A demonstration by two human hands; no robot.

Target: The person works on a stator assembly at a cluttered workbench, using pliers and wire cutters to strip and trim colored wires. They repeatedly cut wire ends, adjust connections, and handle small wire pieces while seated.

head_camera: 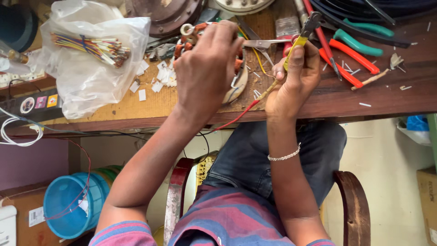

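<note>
Two hands work over a wooden workbench (318, 98). At ten o'clock lies a clear plastic bag (88, 75) of coloured wires. The left hand (207, 64), at twelve o'clock, curls down over a wound coil assembly (234, 84), gripping it. The right hand (296, 75), at one o'clock, is closed around a yellow-handled tool (300, 36). Pliers (350, 57) with red and green handles lie at two o'clock.
</note>
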